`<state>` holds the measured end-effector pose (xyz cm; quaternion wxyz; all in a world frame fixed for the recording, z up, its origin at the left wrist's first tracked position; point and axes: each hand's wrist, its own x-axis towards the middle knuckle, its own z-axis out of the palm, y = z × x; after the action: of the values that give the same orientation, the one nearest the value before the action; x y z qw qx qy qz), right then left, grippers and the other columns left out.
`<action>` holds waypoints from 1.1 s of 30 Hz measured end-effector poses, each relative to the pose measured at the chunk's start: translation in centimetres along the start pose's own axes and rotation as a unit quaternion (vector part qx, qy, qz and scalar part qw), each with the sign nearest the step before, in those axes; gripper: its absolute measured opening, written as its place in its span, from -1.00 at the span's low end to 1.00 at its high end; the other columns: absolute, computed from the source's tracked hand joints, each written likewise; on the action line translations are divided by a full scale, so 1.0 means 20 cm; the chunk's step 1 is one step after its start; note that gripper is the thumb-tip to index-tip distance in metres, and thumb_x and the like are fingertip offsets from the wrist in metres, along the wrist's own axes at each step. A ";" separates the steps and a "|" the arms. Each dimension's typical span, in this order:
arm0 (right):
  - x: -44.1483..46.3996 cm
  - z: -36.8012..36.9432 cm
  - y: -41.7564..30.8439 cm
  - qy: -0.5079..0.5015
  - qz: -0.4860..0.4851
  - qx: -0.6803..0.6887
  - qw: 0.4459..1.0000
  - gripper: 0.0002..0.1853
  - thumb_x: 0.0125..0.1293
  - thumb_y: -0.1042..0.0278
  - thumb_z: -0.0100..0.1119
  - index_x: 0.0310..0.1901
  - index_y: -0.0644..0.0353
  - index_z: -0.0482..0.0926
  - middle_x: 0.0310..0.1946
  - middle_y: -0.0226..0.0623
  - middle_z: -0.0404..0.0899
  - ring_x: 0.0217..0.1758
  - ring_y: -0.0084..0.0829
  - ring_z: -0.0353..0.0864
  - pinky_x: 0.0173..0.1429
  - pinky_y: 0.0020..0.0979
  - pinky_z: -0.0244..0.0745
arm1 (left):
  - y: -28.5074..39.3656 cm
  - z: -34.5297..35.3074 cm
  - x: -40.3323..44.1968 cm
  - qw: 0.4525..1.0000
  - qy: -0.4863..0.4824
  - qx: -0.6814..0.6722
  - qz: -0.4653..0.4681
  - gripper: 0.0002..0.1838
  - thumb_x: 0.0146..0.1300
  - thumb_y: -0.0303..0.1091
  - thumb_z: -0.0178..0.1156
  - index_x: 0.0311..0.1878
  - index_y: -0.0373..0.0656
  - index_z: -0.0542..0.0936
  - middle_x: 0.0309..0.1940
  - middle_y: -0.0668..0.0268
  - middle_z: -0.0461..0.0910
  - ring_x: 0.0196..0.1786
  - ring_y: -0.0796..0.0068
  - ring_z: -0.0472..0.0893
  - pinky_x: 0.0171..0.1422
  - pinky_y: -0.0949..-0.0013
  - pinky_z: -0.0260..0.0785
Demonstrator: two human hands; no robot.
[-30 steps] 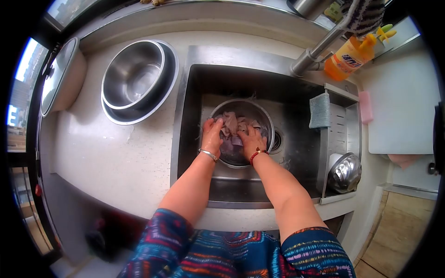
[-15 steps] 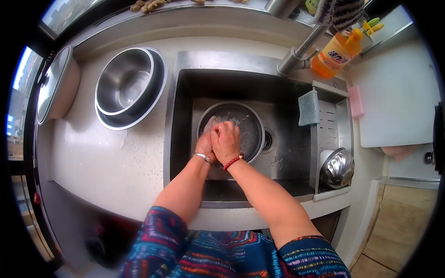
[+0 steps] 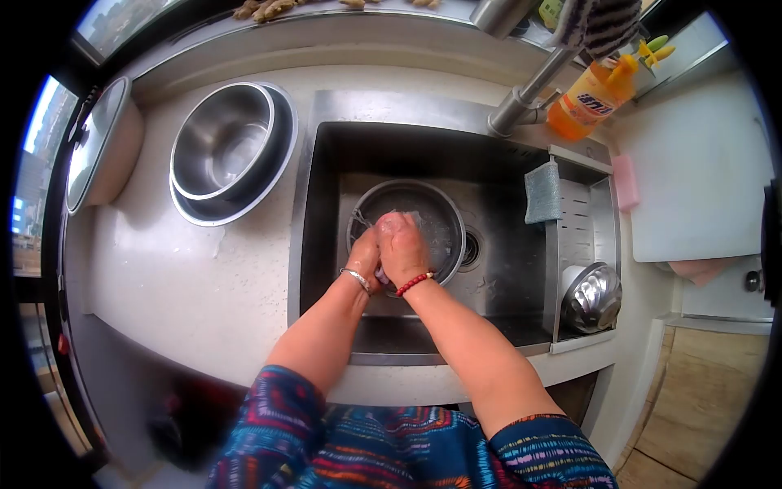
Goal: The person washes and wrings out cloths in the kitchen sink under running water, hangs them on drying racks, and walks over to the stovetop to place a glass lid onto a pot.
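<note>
Basin [image 3: 450,244]: in the sink [image 3: 509,261], left of drain [image 3: 471,249]
Bowls [image 3: 228,147]: on the counter [image 3: 187,301], left of sink
Faucet [image 3: 515,106]: on sink's rear rim
Bottle [image 3: 588,104]: right of faucet

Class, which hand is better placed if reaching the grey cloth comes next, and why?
Probably the right hand: it lies nearer the grey cloth than the left hand, though both press together.

Smooth metal basin [image 3: 445,238] in satiny metal sink [image 3: 509,261], glossy plastic bottle [image 3: 588,103]
</note>
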<state>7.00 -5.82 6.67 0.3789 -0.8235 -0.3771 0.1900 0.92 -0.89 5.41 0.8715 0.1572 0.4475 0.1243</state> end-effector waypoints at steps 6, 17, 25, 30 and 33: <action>0.19 -0.08 0.35 -0.093 0.163 -0.176 0.966 -0.80 0.15 0.22 -0.02 -0.21 0.02 0.50 -0.12 -0.24 0.49 0.00 -0.17 0.43 0.02 -0.22 0.33 | -0.09 -0.09 0.13 0.961 0.028 0.237 0.144 -0.53 0.20 -0.01 -0.02 -0.02 -0.23 0.37 -0.24 0.26 0.48 -0.23 0.41 0.51 -0.27 0.34 0.39; 0.15 0.03 0.45 -0.209 0.135 -0.140 0.958 -0.82 -0.06 0.41 0.13 -0.32 0.07 0.52 -0.20 -0.16 0.44 -0.11 -0.16 0.46 -0.05 -0.24 0.38 | -0.02 -0.18 0.14 0.907 0.105 0.341 0.223 -0.20 0.06 0.05 0.15 0.27 -0.16 0.09 0.20 0.03 0.18 0.23 0.15 0.21 0.23 0.17 0.12; -0.19 -0.06 -0.15 -0.047 -0.218 0.025 0.974 -0.88 -0.12 0.49 0.14 -0.53 0.16 0.37 -0.44 -0.23 0.38 -0.26 -0.16 0.35 -0.18 -0.28 0.29 | -0.05 -0.28 0.18 0.983 -0.180 -0.042 0.007 -0.57 0.30 0.02 -0.24 -0.11 -0.13 0.43 -0.22 0.20 0.50 -0.12 0.25 0.47 0.01 0.27 0.32; 0.11 0.08 0.11 0.055 0.010 -0.024 0.998 -0.82 0.08 0.32 0.07 -0.29 0.19 0.41 -0.27 -0.11 0.40 -0.17 -0.12 0.37 -0.03 -0.23 0.30 | -0.08 -0.09 0.12 0.986 -0.099 -0.129 0.043 -0.71 0.28 -0.25 -0.17 -0.08 -0.17 0.44 -0.20 0.24 0.52 -0.18 0.29 0.52 -0.03 0.31 0.38; 0.17 0.06 0.21 0.051 0.030 -0.041 0.997 -0.67 0.13 0.24 0.00 -0.06 0.10 0.43 -0.14 -0.07 0.40 -0.06 -0.08 0.38 0.12 -0.24 0.25 | -0.05 0.00 0.03 0.991 -0.063 -0.093 0.067 -0.70 0.28 -0.30 -0.18 -0.03 -0.20 0.42 -0.16 0.24 0.52 -0.11 0.31 0.53 0.00 0.31 0.38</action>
<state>10.49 -4.36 2.66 0.3582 -0.8576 -0.3401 0.1432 1.24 -1.68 4.55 0.8983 0.1131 0.3669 0.2136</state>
